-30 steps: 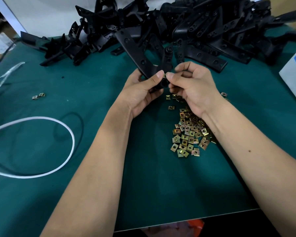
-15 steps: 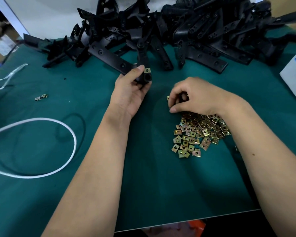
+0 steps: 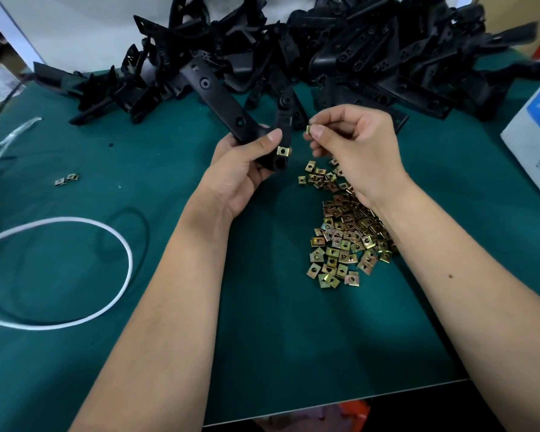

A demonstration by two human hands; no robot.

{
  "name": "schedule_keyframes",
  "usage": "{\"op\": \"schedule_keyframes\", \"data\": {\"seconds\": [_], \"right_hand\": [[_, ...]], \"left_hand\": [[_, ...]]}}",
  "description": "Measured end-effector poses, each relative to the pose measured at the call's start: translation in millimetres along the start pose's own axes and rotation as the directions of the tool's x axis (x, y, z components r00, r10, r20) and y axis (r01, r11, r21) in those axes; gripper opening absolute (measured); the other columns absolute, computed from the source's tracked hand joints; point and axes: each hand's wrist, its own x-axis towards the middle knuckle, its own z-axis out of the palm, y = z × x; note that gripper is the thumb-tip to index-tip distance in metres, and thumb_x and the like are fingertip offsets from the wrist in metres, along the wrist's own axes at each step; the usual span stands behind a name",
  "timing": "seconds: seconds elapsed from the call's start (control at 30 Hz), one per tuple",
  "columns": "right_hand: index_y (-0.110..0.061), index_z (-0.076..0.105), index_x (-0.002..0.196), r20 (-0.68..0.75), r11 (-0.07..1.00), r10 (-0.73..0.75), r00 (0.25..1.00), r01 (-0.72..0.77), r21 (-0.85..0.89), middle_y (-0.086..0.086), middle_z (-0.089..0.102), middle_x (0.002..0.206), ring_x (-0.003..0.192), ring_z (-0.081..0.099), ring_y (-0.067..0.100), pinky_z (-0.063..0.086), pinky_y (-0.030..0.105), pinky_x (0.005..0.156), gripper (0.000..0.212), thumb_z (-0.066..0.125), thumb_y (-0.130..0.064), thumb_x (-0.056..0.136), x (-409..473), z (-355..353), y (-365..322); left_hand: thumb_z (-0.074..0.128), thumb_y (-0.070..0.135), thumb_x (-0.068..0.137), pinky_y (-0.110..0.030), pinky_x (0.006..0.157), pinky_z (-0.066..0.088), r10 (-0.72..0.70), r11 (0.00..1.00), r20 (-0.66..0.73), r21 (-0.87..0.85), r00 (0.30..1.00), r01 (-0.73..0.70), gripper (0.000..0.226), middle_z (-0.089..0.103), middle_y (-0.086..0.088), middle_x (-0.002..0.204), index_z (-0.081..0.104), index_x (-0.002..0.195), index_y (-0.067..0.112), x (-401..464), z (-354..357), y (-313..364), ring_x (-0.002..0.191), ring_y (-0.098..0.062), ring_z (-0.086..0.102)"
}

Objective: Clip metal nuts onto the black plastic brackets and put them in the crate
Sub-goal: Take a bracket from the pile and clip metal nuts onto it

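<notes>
My left hand (image 3: pixel 242 176) grips a black plastic bracket (image 3: pixel 219 99) by its lower corner, above the green mat. One brass-coloured metal nut (image 3: pixel 283 150) is clipped on the bracket's end, just below my thumb. My right hand (image 3: pixel 357 151) pinches a second loose nut (image 3: pixel 309 130) between thumb and forefinger, a short way right of the bracket and apart from it. A heap of loose nuts (image 3: pixel 345 238) lies on the mat under my right wrist. No crate is in view.
A big pile of black brackets (image 3: pixel 340 54) fills the back of the green mat (image 3: pixel 169 169). Two stray nuts (image 3: pixel 66 179) lie at left. A white cord loop (image 3: pixel 119 244) sits front left, a white box (image 3: pixel 536 141) at right. The table's front edge (image 3: pixel 340 403) is near.
My right hand left the nut heap and rose toward the bracket with one nut pinched. My left hand brought the bracket, now carrying a clipped nut, back toward the middle.
</notes>
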Motion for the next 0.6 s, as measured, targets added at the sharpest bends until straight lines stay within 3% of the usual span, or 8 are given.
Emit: {"op": "schedule_keyframes", "data": {"seconds": [0.3, 0.47, 0.6], "right_hand": [[-0.002, 0.073, 0.097, -0.01, 0.998, 0.018, 1.0, -0.018, 0.063, 0.008, 0.075, 0.078, 0.07, 0.071, 0.019, 0.057, 0.025, 0.067, 0.006, 0.075, -0.001, 0.091, -2.6, 2.2, -2.5], [-0.006, 0.071, 0.095, 0.015, 0.991, 0.071, 0.997, -0.072, 0.11, 0.004, 0.074, 0.073, 0.065, 0.071, 0.013, 0.052, 0.017, 0.057, 0.008, 0.075, -0.001, 0.09, -2.0, 0.1, -3.8], [-0.007, 0.069, 0.096, 0.042, 0.986, 0.101, 0.994, -0.106, 0.131, 0.005, 0.074, 0.074, 0.068, 0.071, 0.015, 0.054, 0.021, 0.061, 0.012, 0.076, -0.001, 0.09, -1.1, 0.1, -3.0]], "left_hand": [[0.073, 0.005, 0.09, -0.03, 0.068, 0.058, 0.024, 0.991, 0.094, 0.131, 0.995, -0.036, 0.013, 0.075, -0.001, 0.089, 0.067, 0.099, 0.012, -2.0, 2.0, -1.6, 0.083, -0.016, 0.072], [0.073, 0.007, 0.091, -0.031, 0.07, 0.059, 0.019, 0.989, 0.122, 0.145, 0.992, -0.037, 0.012, 0.075, -0.001, 0.089, 0.067, 0.1, 0.011, -1.0, 0.0, -1.6, 0.085, -0.018, 0.072], [0.072, 0.007, 0.091, -0.034, 0.075, 0.06, 0.017, 0.991, 0.122, 0.128, 0.992, -0.033, 0.014, 0.074, -0.003, 0.091, 0.065, 0.103, 0.009, -0.9, -0.1, -1.8, 0.088, -0.02, 0.072]]}}
